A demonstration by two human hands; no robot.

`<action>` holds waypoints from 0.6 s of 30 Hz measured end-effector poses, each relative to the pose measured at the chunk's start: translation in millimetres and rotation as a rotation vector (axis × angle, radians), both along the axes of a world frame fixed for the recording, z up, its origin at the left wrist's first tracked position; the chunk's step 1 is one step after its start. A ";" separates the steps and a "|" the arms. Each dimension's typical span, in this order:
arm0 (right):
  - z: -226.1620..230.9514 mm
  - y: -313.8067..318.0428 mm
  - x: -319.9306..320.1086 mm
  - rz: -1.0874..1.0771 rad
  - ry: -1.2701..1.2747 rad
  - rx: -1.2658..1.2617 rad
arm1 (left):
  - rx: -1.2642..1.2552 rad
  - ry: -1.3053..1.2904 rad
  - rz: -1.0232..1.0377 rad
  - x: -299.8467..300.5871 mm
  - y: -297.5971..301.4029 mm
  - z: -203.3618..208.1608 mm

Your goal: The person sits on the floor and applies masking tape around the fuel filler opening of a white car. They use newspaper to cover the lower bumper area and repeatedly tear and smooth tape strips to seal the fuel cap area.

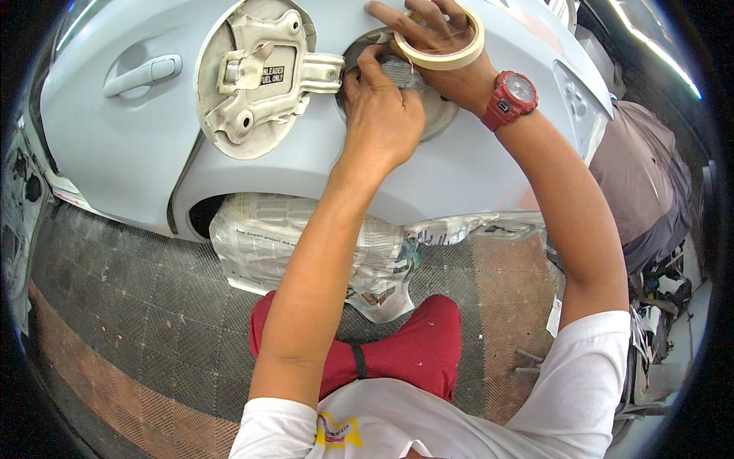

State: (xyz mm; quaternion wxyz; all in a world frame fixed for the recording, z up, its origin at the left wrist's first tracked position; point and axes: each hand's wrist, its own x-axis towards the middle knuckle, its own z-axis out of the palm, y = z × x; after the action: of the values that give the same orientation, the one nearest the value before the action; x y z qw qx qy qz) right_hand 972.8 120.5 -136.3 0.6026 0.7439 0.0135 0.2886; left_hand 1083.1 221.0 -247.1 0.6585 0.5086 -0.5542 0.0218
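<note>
The round fuel filler recess in the grey car panel is under both of my hands. My left hand reaches into it with bent fingers pressed at its left side; what they grip, if anything, is hidden. A crumpled grey patch shows inside the recess between the hands. A roll of cream masking tape hangs around the fingers of my right hand, which holds it at the recess's upper right. To the left, the fuel flap stands swung out on its hinge arm.
The car's door handle is at the left. Newspaper covers the wheel under the arch. A draped brownish-grey cover and piled odds and ends stand at the right. The floor has dark and reddish ribbed tiles.
</note>
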 end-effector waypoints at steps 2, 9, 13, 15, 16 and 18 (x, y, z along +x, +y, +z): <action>-0.9 -1.0 1.4 0.018 -0.019 0.017 | 0.020 0.013 0.005 -1.0 -0.7 0.7; -4.7 1.0 10.2 0.060 -0.084 0.011 | 0.072 0.047 0.007 -4.9 -1.8 5.8; -5.0 7.9 10.9 0.063 -0.095 0.091 | 0.071 0.031 0.027 -4.3 -2.1 6.8; -4.2 10.9 9.4 0.028 -0.078 0.021 | 0.084 0.023 0.032 -4.2 -2.3 6.4; -3.6 11.8 8.5 0.010 -0.070 -0.014 | 0.091 0.019 0.031 -4.3 -2.7 6.4; -3.0 12.7 7.9 0.021 -0.060 -0.029 | 0.108 0.026 0.035 -4.9 -3.6 6.2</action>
State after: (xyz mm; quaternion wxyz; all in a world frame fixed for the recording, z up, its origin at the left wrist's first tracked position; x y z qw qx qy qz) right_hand 980.7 133.2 -139.3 0.6106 0.7258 0.0075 0.3168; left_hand 1078.3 217.4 -241.0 0.6368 0.5533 -0.5369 -0.0030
